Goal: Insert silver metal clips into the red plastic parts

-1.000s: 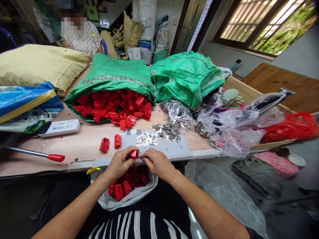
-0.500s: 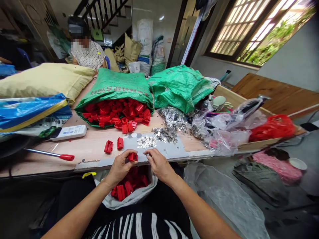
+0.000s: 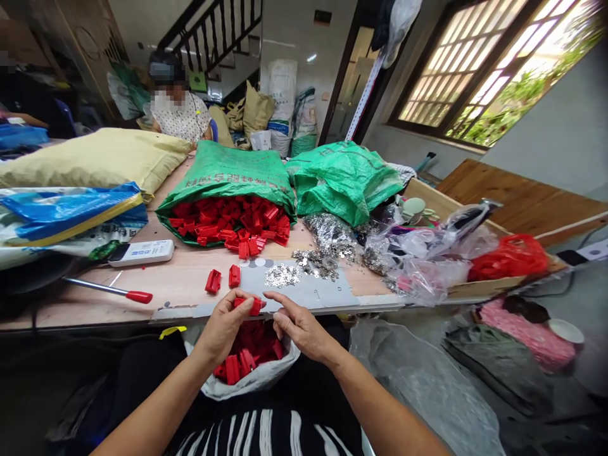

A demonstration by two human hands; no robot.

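Observation:
My left hand (image 3: 227,322) is closed around a small red plastic part (image 3: 254,306) at the table's near edge. My right hand (image 3: 297,324) is just to its right, index finger stretched toward the part, the other fingers curled; nothing shows in it. Below both hands a white bag (image 3: 256,377) in my lap holds several red parts. Two loose red parts (image 3: 223,278) lie on the table ahead of my left hand. A small heap of silvery metal bits (image 3: 282,275) rests on a grey sheet (image 3: 327,288) ahead of my right hand.
A green sack (image 3: 228,174) spills many red parts. A second green sack (image 3: 342,177) and clear bags of metal bits (image 3: 418,253) lie right. A white remote (image 3: 141,253), a red-handled tool (image 3: 114,291) and sacks lie left. A person (image 3: 178,107) sits at the far end.
My right hand has drawn back slightly from the red part and its index finger now points out. The camera has tilted up, showing more of the room.

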